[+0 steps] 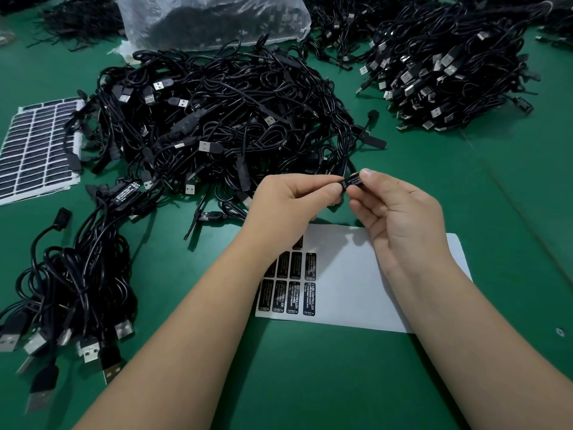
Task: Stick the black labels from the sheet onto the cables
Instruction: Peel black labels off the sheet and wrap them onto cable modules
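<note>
Here the sticking step is in hand. The left hand and right hand meet above the table, fingertips almost touching, and both pinch the same small black controller on one cable. A label with white print already lies across its upper face; whether the ends are pressed fully down cannot be told, since the fingers cover them. The cable runs up and back from the hands into the loose heap.

Directly below the hands lies the sheet, mostly bare white backing, with a few black labels left at its left end, partly hidden by the left forearm. A fuller sheet lies at the far left. At the near left rests a bundle whose top cable shows a labelled controller, so it is probably the finished pile. A further stack sits at the far right, and a plastic bag behind the heap.

Judged from this, the next move calls for smoothing the label around the controller, laying the cable on the bundle, then peeling another label and drawing a fresh cable from the heap.
</note>
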Demonstrator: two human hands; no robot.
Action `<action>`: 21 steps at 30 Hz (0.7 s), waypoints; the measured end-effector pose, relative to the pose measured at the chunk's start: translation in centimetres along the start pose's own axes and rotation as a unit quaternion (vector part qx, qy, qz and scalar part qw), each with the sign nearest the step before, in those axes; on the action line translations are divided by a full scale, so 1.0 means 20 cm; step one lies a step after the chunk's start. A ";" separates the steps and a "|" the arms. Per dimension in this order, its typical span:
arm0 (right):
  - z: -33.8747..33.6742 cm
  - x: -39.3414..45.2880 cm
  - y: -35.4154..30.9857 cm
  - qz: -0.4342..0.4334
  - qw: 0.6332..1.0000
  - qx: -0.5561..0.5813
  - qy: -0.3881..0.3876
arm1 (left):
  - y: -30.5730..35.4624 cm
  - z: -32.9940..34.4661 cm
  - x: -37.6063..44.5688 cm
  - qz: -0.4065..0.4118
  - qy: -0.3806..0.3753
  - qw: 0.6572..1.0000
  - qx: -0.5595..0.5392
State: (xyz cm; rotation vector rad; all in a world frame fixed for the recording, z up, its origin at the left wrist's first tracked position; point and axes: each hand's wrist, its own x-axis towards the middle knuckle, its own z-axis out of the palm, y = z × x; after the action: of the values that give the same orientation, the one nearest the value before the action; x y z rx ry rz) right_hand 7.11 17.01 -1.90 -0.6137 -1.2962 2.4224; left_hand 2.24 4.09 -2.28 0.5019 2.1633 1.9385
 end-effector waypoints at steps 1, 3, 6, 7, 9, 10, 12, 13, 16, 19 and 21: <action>0.00 0.00 0.00 -0.002 1.000 0.000 0.000 | 0.00 0.00 0.00 0.000 -0.001 1.000 -0.003; 0.00 0.00 0.00 -0.005 1.000 0.000 0.001 | 0.00 0.00 0.00 -0.003 -0.003 1.000 -0.006; 0.00 0.00 0.01 -0.006 1.000 0.002 0.003 | 0.01 0.00 0.00 -0.015 -0.011 1.000 -0.013; 0.00 0.00 0.01 -0.005 1.000 0.006 0.001 | 0.01 0.00 0.00 -0.017 -0.013 1.000 -0.016; -0.01 0.00 0.00 0.000 1.000 0.011 -0.011 | 0.01 0.00 0.00 -0.020 -0.012 1.000 -0.009; -0.01 0.00 0.00 0.004 1.000 0.010 -0.018 | 0.00 0.00 0.00 -0.023 -0.006 1.000 -0.003; 0.00 0.00 0.01 0.010 1.000 0.009 -0.028 | 0.00 0.00 0.00 -0.027 0.007 1.000 0.001; 0.00 0.00 0.01 0.012 0.999 0.014 -0.026 | 0.00 0.00 0.01 -0.029 0.016 0.999 0.002; 0.01 0.00 0.01 0.017 1.000 0.026 0.002 | -0.01 0.00 0.01 -0.031 0.031 0.999 0.009; 0.01 0.00 0.00 0.008 1.000 0.002 0.015 | 0.00 0.00 0.01 -0.030 0.034 0.999 0.009; 0.02 0.00 0.00 -0.011 0.999 -0.029 0.008 | 0.00 0.01 0.01 -0.032 0.035 0.999 0.010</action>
State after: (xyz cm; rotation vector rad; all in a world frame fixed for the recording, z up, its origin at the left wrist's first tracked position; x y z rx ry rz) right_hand 7.00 16.69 -1.79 -0.6291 -1.3640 2.3651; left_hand 2.17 4.22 -2.32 0.3683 2.2154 1.9299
